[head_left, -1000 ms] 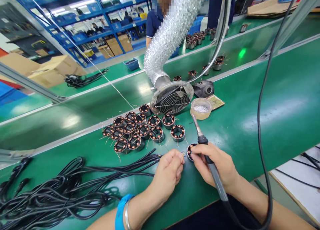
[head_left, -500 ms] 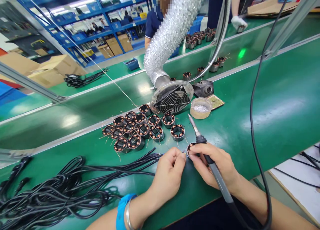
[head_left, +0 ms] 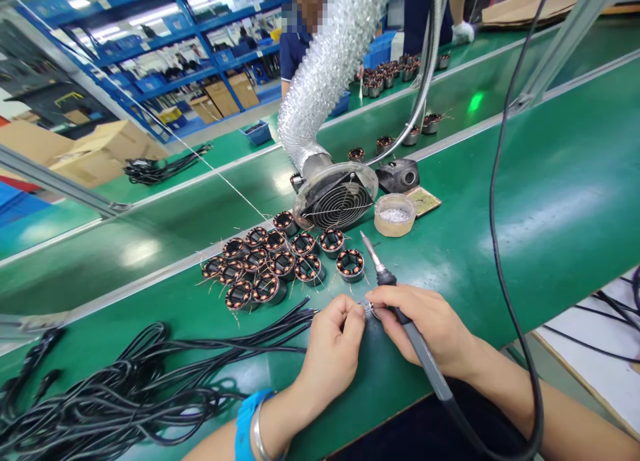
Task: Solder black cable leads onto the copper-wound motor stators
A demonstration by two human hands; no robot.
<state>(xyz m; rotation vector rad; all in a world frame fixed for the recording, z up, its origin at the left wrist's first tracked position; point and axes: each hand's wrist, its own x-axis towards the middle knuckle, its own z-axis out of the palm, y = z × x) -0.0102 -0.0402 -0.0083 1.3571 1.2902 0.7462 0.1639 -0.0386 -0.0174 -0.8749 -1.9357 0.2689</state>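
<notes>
My right hand (head_left: 425, 324) holds a soldering iron (head_left: 417, 344), its tip pointing up and away. The same hand's fingertips meet a copper-wound motor coil ring (head_left: 371, 309), mostly covered by the fingers. Close beside it, my left hand (head_left: 334, 344) is pinched at the ends of thin wires; what exactly lies between its fingers is too small to tell. Several more coil rings (head_left: 269, 286) with loose copper wire ends stand beyond my hands. Black cables (head_left: 165, 381) lie in a tangle at the left, their ends reaching to my left hand.
A fume hose with a round fan guard (head_left: 340, 201) hangs above the green bench (head_left: 465, 247). Near it are a round tub (head_left: 395, 215) and a dark iron holder (head_left: 399, 175). Farther back, coils lie on a conveyor (head_left: 240, 181); people stand behind, one with a gloved hand (head_left: 463, 33).
The view has shifted slightly. My right hand and the iron have moved a little left, and its fingers now cover more of the coil ring. The co-worker's gloved hand has moved off a part.
</notes>
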